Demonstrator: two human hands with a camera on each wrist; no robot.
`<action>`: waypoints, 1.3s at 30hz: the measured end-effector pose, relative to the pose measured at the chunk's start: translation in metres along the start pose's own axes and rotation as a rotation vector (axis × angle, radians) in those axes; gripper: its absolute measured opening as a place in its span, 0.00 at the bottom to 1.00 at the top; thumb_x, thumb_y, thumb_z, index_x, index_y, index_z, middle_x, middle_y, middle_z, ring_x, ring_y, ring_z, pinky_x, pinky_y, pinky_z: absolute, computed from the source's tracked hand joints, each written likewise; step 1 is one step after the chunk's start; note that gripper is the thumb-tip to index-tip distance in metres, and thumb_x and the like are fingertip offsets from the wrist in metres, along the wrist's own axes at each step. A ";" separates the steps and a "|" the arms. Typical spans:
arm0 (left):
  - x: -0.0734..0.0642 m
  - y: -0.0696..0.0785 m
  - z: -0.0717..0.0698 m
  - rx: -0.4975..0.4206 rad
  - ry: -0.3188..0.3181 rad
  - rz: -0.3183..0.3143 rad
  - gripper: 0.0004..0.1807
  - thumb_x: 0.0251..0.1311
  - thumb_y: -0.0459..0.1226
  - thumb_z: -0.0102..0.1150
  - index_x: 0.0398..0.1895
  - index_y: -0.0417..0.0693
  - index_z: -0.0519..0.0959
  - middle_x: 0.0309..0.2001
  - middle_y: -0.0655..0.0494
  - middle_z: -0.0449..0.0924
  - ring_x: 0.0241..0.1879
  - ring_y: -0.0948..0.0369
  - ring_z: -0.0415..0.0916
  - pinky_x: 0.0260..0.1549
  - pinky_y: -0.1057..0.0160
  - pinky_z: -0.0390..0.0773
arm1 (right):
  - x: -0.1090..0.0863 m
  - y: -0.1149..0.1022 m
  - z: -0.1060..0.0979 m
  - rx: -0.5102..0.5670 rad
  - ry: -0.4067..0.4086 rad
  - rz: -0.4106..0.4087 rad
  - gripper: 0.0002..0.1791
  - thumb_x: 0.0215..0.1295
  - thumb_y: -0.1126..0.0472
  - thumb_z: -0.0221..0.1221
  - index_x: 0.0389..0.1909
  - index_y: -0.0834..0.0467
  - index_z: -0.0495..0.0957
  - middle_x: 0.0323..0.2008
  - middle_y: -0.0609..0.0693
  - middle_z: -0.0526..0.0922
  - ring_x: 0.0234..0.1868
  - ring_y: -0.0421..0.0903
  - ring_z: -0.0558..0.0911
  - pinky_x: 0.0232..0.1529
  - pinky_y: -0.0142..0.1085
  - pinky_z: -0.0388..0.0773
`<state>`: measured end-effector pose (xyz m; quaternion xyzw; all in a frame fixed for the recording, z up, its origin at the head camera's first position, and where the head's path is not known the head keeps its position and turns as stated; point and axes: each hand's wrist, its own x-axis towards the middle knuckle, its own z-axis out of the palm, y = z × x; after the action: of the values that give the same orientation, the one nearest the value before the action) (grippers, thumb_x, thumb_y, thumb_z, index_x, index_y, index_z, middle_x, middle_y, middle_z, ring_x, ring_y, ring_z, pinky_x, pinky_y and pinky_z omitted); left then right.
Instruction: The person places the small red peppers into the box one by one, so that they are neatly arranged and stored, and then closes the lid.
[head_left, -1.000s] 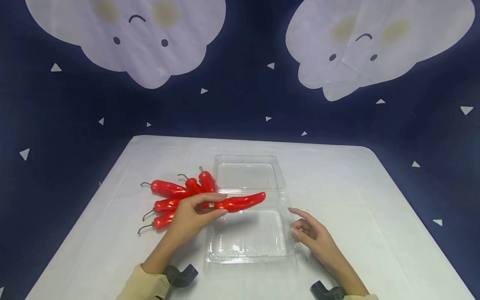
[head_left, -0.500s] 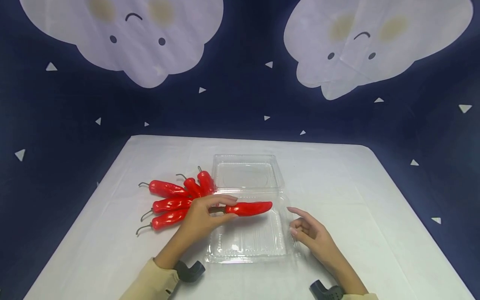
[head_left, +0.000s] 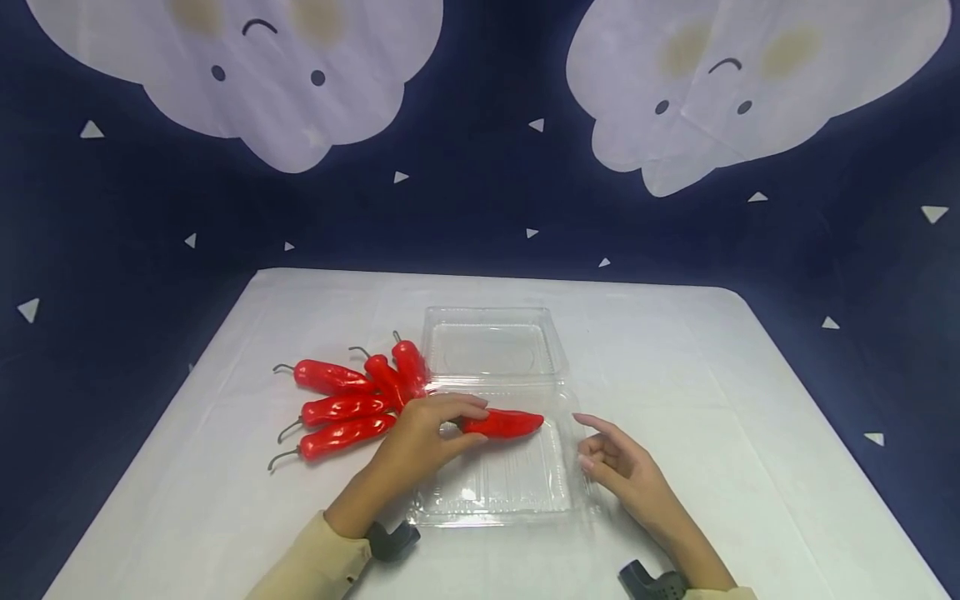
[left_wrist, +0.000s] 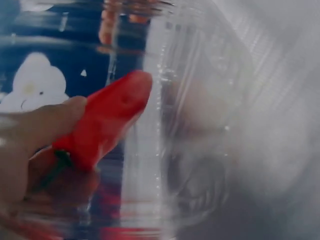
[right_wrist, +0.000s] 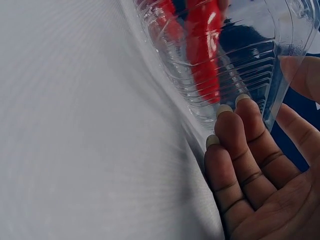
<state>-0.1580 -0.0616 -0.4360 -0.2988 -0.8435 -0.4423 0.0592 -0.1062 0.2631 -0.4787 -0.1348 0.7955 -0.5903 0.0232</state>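
Observation:
My left hand (head_left: 423,435) pinches a red chili pepper (head_left: 508,424) by its stem end, over the near half of a clear plastic clamshell box (head_left: 491,518). The pepper lies roughly level, its tip to the right. In the left wrist view its green stem (left_wrist: 61,162) shows between thumb and fingers. Through the box wall, the right wrist view shows the pepper (right_wrist: 204,55) low inside; whether it touches the bottom I cannot tell. My right hand (head_left: 626,471) is at the box's right side, fingers loosely bent, fingertips (right_wrist: 225,117) close against the wall.
Several more red peppers (head_left: 341,408) fan out left of the box, stems outward. The open lid (head_left: 491,346) lies flat behind the near half. A white cloth covers the table (head_left: 675,358); a dark blue backdrop (head_left: 480,225) with clouds stands behind it.
My left hand has moved right and slightly toward me, bringing the pepper from above the hinge side down into the near half. My right hand has stayed in place.

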 end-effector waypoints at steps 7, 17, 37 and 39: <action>0.000 0.000 0.004 0.098 -0.019 0.048 0.21 0.52 0.38 0.80 0.51 0.52 0.88 0.51 0.60 0.87 0.55 0.62 0.82 0.55 0.62 0.80 | 0.001 0.000 0.002 -0.011 0.008 0.027 0.31 0.70 0.66 0.63 0.72 0.55 0.68 0.43 0.59 0.79 0.37 0.48 0.83 0.38 0.33 0.83; -0.003 0.001 0.008 0.361 -0.057 0.110 0.24 0.52 0.38 0.80 0.54 0.51 0.85 0.51 0.58 0.86 0.54 0.59 0.82 0.55 0.59 0.81 | 0.002 0.000 -0.001 -0.002 -0.021 -0.031 0.30 0.72 0.67 0.61 0.73 0.58 0.66 0.43 0.61 0.79 0.38 0.48 0.83 0.40 0.32 0.83; -0.001 0.004 0.007 0.433 -0.091 0.043 0.29 0.48 0.40 0.83 0.56 0.51 0.85 0.52 0.57 0.85 0.55 0.57 0.80 0.55 0.58 0.81 | 0.002 0.000 -0.001 0.000 -0.017 -0.020 0.30 0.71 0.67 0.61 0.73 0.58 0.67 0.43 0.61 0.79 0.39 0.49 0.84 0.41 0.32 0.83; -0.001 0.005 0.006 0.416 -0.087 0.039 0.29 0.47 0.40 0.83 0.56 0.52 0.85 0.52 0.57 0.85 0.54 0.57 0.80 0.55 0.59 0.81 | 0.002 0.001 -0.001 -0.001 -0.018 -0.025 0.30 0.71 0.68 0.61 0.73 0.58 0.66 0.43 0.61 0.79 0.38 0.49 0.84 0.41 0.32 0.83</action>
<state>-0.1538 -0.0553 -0.4363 -0.3152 -0.9125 -0.2443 0.0916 -0.1087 0.2635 -0.4793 -0.1501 0.7938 -0.5889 0.0228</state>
